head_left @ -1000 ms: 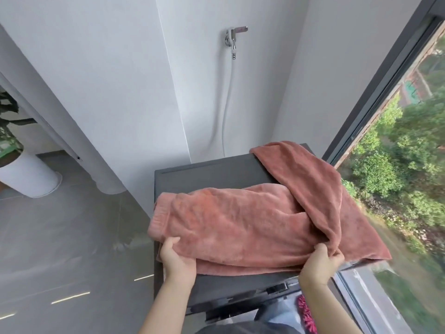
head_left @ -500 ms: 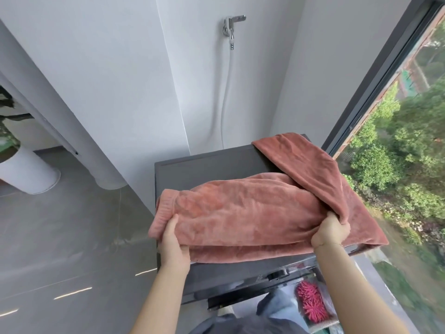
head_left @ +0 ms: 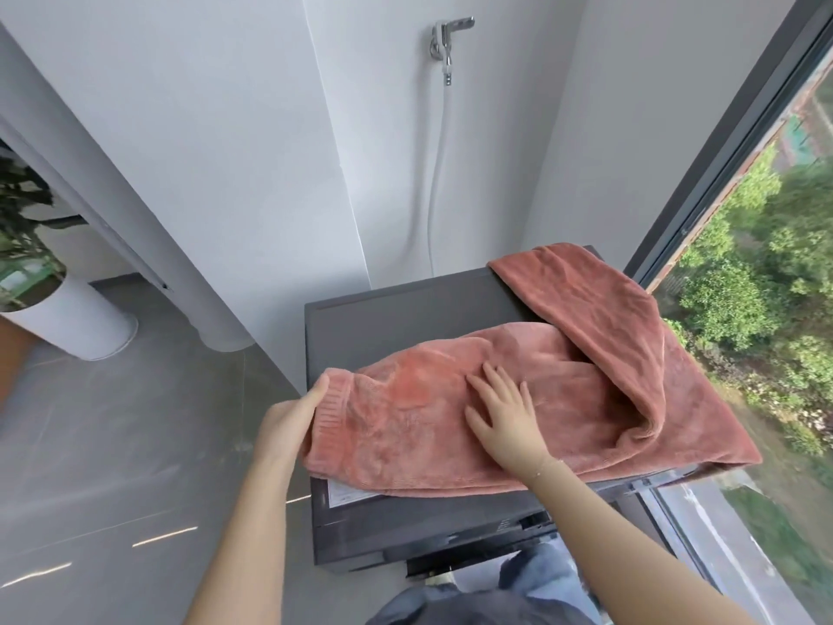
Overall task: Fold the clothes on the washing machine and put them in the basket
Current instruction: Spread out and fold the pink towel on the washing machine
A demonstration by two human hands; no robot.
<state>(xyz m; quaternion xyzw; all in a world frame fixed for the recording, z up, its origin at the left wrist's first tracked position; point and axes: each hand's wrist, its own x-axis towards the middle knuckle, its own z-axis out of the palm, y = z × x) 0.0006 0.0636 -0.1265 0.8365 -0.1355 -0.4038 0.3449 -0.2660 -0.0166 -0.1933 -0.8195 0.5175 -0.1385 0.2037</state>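
A pink fleece garment is spread over the top of a dark grey washing machine, with its far right part folded back over itself and draped toward the machine's back right corner. The ribbed cuff end of the garment is seen at the machine's left edge, slightly overhanging. The cuff end is gripped by the left hand, with the thumb laid on top of the ribbing and the other fingers tucked under the cloth, where they cannot be seen. The right hand is laid flat on the middle of the garment, fingers straight and spread wide, palm pressed to the fleece. A white label is partly exposed on the machine's top near edge, just below the garment's hem. No basket is made out with certainty; only a blurred dark shape below the machine's front is visible, and its contents cannot be told. A tall white planter stands on the grey floor at far left, with a green leafy plant held in it. A chrome tap is fixed on the white wall behind the machine, with a white hose hung from it. A large window with a dark frame is seen at right.
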